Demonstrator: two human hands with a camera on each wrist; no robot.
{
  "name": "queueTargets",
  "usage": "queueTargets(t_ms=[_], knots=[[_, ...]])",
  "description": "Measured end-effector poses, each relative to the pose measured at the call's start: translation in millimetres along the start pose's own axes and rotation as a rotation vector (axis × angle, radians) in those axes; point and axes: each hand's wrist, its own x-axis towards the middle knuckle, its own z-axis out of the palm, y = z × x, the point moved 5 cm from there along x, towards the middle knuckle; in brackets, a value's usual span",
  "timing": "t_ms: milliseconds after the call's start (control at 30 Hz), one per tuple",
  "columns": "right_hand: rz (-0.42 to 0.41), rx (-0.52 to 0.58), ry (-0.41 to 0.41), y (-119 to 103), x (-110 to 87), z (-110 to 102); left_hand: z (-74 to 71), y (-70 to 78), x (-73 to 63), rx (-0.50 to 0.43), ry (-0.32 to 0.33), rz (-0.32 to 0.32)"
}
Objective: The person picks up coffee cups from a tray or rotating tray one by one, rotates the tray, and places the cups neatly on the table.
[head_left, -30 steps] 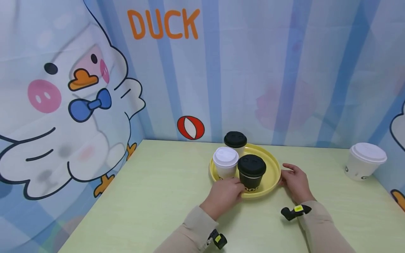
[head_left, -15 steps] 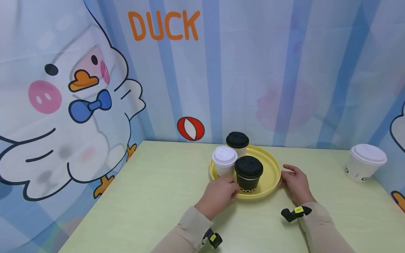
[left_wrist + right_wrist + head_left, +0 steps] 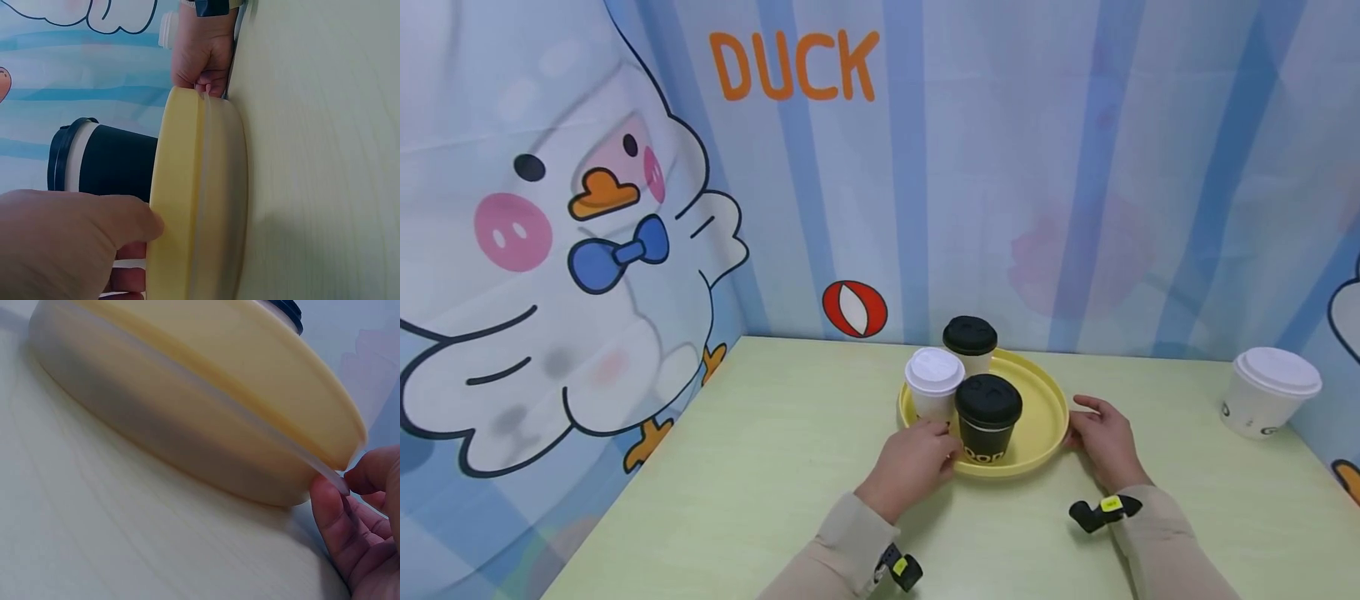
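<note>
A round yellow turntable tray with a translucent base stands on the table. Three lidded paper cups are grouped on its left half: a black cup in front, a white-lidded cup at left and a black-lidded cup behind. My left hand pinches the tray's front-left rim, thumb outside and fingers inside. At the right side my right hand pinches the thin translucent edge under the yellow top between thumb and fingers.
Another white-lidded paper cup stands at the table's far right. A printed duck curtain hangs along the back and left edges of the pale table.
The tray top has turned clockwise seen from above: the front black cup shifted left, the rear cup right. My left hand moved left with the rim; my right hand stayed.
</note>
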Motion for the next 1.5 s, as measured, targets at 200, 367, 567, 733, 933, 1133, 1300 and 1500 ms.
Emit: queueTargets(t_ms=[200, 367, 567, 733, 933, 1133, 1300, 1500], knots=[[-0.032, 0.013, 0.005, -1.6, 1.5, -1.6, -6.1, 6.6, 0.9, 0.008, 0.016, -0.06], [-0.033, 0.028, 0.006, 0.3, 2.2, -1.9, -16.2, 32.6, 3.1, 0.075, 0.147, 0.001], [-0.029, 0.037, -0.004, 4.3, 0.3, -1.2, -11.7, 77.1, 13.8, 0.208, 0.141, 0.018], [-0.006, 0.031, 0.007, 5.9, -0.3, -1.8, -1.5, 104.3, 27.2, 0.255, 0.01, -0.018], [-0.017, 0.038, 0.005, 2.4, 0.6, -1.4, 5.3, 118.0, 43.9, 0.304, -0.032, -0.059], [-0.014, 0.037, 0.007, 0.2, 0.8, 0.2, 11.1, 119.5, 52.9, 0.307, -0.015, -0.076], [-0.012, 0.027, 0.014, -0.1, 0.4, 0.3, 12.7, 119.0, 57.3, 0.285, -0.035, -0.109], [-0.011, 0.025, 0.015, 1.9, 0.7, -0.3, 13.9, 119.6, 59.8, 0.279, -0.066, -0.115]])
